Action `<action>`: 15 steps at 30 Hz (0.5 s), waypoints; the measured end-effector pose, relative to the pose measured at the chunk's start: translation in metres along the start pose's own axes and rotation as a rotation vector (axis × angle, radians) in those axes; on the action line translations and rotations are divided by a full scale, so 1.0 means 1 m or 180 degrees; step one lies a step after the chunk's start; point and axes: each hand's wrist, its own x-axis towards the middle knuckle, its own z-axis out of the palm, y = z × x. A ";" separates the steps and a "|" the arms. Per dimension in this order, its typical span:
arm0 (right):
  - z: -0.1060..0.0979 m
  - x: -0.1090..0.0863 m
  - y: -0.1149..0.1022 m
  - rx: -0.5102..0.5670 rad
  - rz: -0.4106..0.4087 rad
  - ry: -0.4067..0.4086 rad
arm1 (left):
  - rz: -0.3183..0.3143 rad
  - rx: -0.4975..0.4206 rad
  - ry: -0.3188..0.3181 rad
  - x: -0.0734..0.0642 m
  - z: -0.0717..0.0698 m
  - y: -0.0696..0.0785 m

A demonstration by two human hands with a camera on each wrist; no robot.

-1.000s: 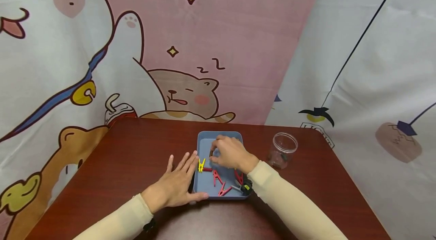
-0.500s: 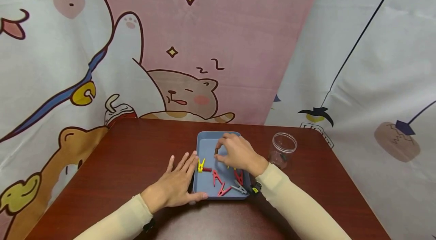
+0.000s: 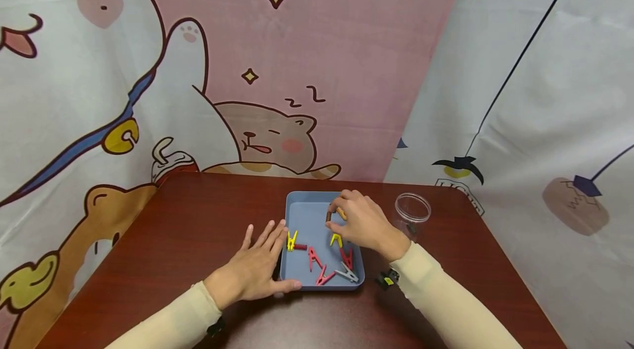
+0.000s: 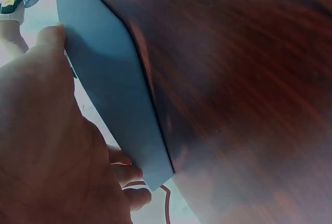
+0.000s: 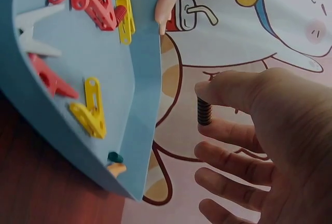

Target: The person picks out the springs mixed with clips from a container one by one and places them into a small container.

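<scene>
My right hand point(image 3: 364, 222) pinches a small dark ribbed spring point(image 5: 204, 111) between thumb and forefinger, above the right part of a blue tray point(image 3: 306, 214). Its other fingers extend loosely apart in the right wrist view. My left hand point(image 3: 255, 266) rests with spread, straight fingers against the tray's left side, the thumb at the near corner. Inside the tray lie several plastic clips: a yellow clip point(image 3: 292, 241) beside a red spring point(image 3: 300, 247), another yellow clip point(image 3: 337, 239), red clips point(image 3: 324, 276) and a grey clip point(image 3: 348, 272).
Right of the tray stands a clear jar point(image 3: 413, 211) with a dark thing inside, partly behind my right hand. An orange piece point(image 5: 117, 168) and a dark green piece point(image 5: 115, 157) lie at the tray's far end. A printed cloth point(image 3: 346, 63) hangs behind the brown table point(image 3: 223, 206).
My right hand has moved to the right with the spring pinched in it, uncovering the second yellow clip and the grey clip. My left hand has stayed on the tray's side.
</scene>
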 end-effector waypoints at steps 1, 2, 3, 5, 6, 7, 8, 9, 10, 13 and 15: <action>-0.002 -0.002 0.002 -0.0009 0.0015 0.0022 | 0.0005 0.0009 0.0005 0.000 -0.001 0.000; -0.004 -0.004 0.005 -0.0011 0.0028 0.0049 | 0.0008 0.0015 0.0012 0.000 -0.001 0.001; -0.006 -0.006 0.007 -0.0006 0.0036 0.0074 | 0.0010 0.0029 0.0013 0.000 -0.001 0.001; -0.010 -0.010 0.012 0.0017 0.0062 0.0131 | 0.0014 0.0051 0.0024 -0.001 -0.002 0.001; -0.011 -0.011 0.014 0.0029 0.0074 0.0163 | 0.0017 0.0054 0.0029 -0.001 -0.002 0.001; -0.013 -0.013 0.016 0.0049 0.0094 0.0184 | 0.0020 0.0062 0.0029 -0.001 -0.003 0.001; -0.014 -0.015 0.018 0.0063 0.0116 0.0207 | 0.0021 0.0063 0.0028 0.000 -0.003 0.001; -0.015 -0.017 0.020 0.0071 0.0143 0.0227 | 0.0024 0.0067 0.0029 0.000 -0.003 0.001; -0.017 -0.019 0.022 0.0081 0.0178 0.0236 | 0.0027 0.0069 0.0028 0.000 -0.003 0.001; -0.022 -0.025 0.027 0.0111 0.0287 0.0248 | 0.0031 0.0070 0.0025 0.000 -0.002 0.001; -0.025 -0.028 0.030 0.0124 0.0364 0.0245 | 0.0031 0.0059 0.0025 0.001 -0.001 0.001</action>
